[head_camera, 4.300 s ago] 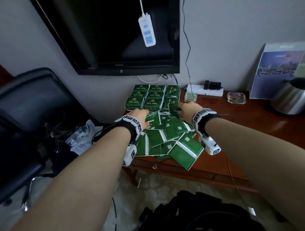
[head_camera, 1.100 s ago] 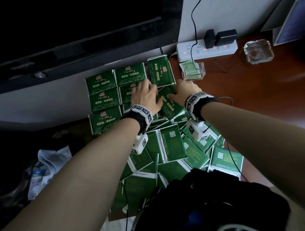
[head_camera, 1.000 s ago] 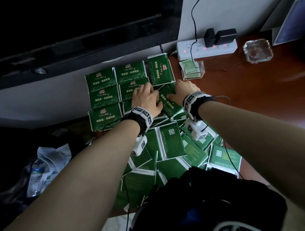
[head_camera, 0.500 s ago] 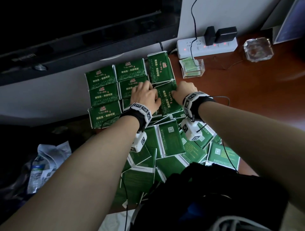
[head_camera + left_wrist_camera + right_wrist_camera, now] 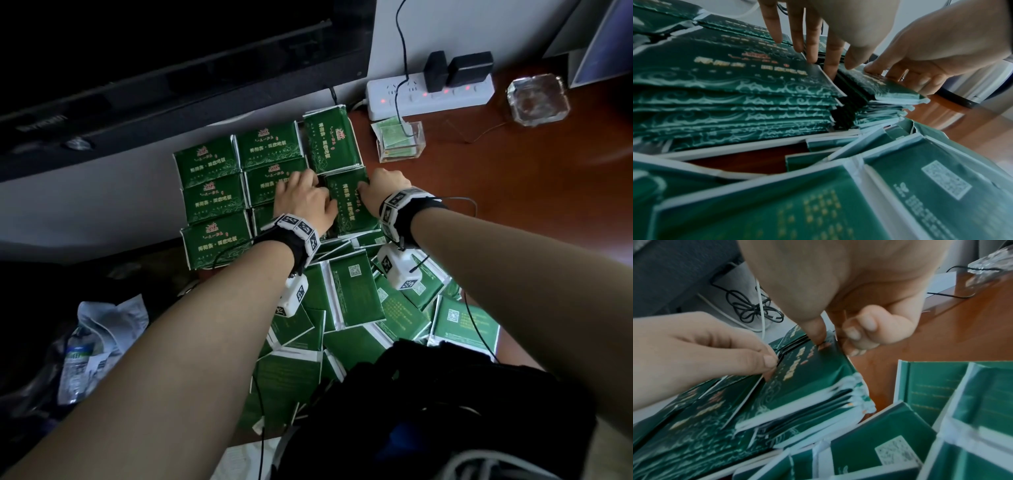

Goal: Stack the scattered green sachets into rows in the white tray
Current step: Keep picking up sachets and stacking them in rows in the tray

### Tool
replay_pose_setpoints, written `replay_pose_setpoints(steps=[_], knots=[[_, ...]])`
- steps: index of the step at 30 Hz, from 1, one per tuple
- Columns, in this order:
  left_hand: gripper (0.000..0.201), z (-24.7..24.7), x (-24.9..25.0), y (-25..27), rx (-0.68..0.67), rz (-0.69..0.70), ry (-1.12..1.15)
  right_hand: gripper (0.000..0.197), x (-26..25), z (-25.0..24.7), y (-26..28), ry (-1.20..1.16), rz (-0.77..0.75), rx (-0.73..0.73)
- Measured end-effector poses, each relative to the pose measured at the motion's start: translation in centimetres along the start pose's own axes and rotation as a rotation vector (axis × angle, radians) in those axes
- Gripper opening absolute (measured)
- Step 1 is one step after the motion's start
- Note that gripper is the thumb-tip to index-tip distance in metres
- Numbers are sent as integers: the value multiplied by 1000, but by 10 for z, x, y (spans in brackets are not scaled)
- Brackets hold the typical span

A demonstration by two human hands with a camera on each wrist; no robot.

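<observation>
Green sachets lie in two groups on the wooden surface [image 5: 513, 192]: neat piles [image 5: 239, 178] packed side by side at the back against the wall, and a loose scatter [image 5: 356, 298] nearer the person, many showing white-edged backs with printed codes. The white tray cannot be made out under the piles.

Both hands work on the near right-hand pile [image 5: 349, 205]. The left hand [image 5: 301, 202] lies flat with straight fingers, its fingertips [image 5: 830, 65] slipped into the gap between this pile and the neighbouring one. The right hand [image 5: 383, 188] has its grip closed on the pile's far right corner, thumb on top and curled fingers [image 5: 855, 335] against the side.

Compared with a second ago, this pile now sits squarer, its long edges running in line with the pile behind it [image 5: 330, 144], where earlier it lay skewed; half a second ago it was already nearly straight. The hands have shifted only slightly, staying on either side of it.

A white power strip [image 5: 428, 99] with two black plugs, a clear holder [image 5: 400, 142] of small packets and a glass ashtray [image 5: 537, 99] stand to the right.
</observation>
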State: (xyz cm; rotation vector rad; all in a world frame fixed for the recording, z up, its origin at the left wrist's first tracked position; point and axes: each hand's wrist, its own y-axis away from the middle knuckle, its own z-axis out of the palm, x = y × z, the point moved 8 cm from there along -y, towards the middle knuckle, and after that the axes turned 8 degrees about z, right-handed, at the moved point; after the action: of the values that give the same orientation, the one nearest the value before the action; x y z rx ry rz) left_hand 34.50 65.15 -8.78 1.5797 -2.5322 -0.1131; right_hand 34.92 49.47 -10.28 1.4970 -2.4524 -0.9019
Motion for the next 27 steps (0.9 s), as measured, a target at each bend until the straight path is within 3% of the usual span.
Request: replay_pose_setpoints(steps=[8, 12, 17, 21, 27], knots=[[32, -6, -3, -3, 70, 7, 13, 41, -6, -2, -5, 44, -46, 34], [27, -18, -20, -9, 145, -128, 100, 43, -11, -12, -7, 48, -64, 91], [45, -15, -40, -26, 40, -272, 203, 44, -26, -23, -15, 86, -140, 93], [55, -10, -43, -41, -20, -229, 111, 44, -35, -24, -23, 131, -177, 69], [50, -7, -38, -54, -53, -187, 68, 36, -38, -20, -32, 120, -208, 36]])
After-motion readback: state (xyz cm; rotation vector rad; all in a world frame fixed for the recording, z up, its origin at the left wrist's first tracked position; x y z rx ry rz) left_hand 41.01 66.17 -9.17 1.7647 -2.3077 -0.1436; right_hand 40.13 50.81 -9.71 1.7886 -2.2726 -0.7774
